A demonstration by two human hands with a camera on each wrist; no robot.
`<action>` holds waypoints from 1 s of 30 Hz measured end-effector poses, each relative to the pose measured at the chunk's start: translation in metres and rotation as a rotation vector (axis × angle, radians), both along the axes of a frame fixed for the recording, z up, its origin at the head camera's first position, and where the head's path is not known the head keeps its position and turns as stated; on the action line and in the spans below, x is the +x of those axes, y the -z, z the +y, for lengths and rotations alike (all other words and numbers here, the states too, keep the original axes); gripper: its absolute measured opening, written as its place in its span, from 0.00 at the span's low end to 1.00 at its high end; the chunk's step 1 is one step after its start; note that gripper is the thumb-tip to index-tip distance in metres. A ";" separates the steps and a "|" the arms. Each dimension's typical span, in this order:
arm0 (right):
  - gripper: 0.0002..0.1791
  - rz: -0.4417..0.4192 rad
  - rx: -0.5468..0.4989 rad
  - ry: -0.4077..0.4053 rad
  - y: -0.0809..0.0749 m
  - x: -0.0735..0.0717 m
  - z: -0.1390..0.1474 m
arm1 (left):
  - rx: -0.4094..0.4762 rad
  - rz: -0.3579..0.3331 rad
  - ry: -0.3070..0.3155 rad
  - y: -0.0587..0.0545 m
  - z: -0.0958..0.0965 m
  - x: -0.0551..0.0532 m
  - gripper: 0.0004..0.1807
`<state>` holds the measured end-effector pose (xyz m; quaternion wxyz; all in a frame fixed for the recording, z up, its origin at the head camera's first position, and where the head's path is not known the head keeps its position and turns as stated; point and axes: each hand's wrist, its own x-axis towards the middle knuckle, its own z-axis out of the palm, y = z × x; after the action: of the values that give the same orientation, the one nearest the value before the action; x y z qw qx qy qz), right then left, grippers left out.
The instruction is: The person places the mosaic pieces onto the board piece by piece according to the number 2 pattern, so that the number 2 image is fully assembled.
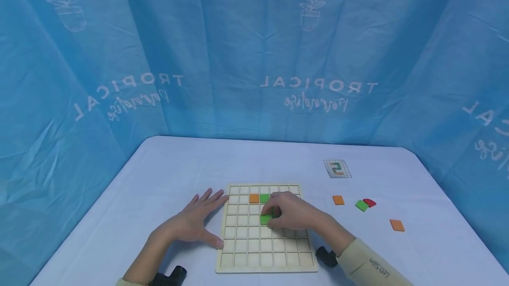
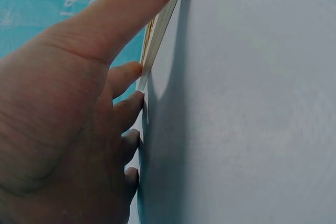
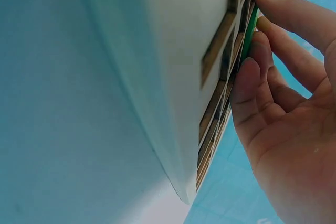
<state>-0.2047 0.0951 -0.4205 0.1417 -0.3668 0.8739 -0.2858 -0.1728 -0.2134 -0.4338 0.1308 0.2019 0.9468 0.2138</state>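
Observation:
A pale wooden grid board (image 1: pixel 241 246) lies in front of me. My right hand (image 1: pixel 292 211) is over it, thumb and fingers pinching a green square tile (image 1: pixel 265 219) at a cell near the middle. In the right wrist view the green tile (image 3: pixel 250 35) sits tilted against the grid ridges between the fingertips. An orange tile (image 1: pixel 254 198) and another green tile (image 1: pixel 264 198) lie side by side in an upper row. My left hand (image 1: pixel 191 220) is spread at the board's left side, thumb and forefinger touching its edge; the left wrist view shows the board's edge (image 2: pixel 163 35) by the thumb.
Right of the board lie an orange tile (image 1: pixel 338 200), a green tile (image 1: pixel 362 205) touching a red quarter-round piece (image 1: pixel 370 202), and a farther orange tile (image 1: pixel 397 225). A small pattern card (image 1: pixel 337 169) lies behind them. A blue curtain (image 1: pixel 238 47) hangs behind the white-covered table (image 1: pixel 191 162).

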 end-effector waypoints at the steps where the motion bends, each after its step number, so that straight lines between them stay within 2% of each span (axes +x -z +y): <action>1: 0.12 -0.004 -0.002 0.001 0.000 0.000 0.000 | 0.002 0.000 0.002 0.000 0.000 0.000 0.67; 11: 0.13 0.017 0.006 0.001 0.002 0.001 0.002 | 0.008 -0.009 -0.003 -0.001 0.001 0.002 0.68; 15: 0.13 0.028 -0.007 0.025 0.000 0.001 0.006 | -0.001 -0.003 -0.001 -0.003 0.002 0.001 0.68; 22: 0.13 0.010 -0.074 0.041 0.000 0.002 0.021 | -0.001 0.000 0.003 -0.002 0.001 0.000 0.68; 30: 0.14 -0.003 -0.078 0.105 -0.003 0.004 0.045 | 0.010 0.003 0.011 -0.002 0.001 0.001 0.68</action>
<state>-0.2002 0.1400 -0.4171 0.1135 -0.3251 0.8799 -0.3273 -0.1722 -0.2123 -0.4320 0.1293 0.2079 0.9448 0.2176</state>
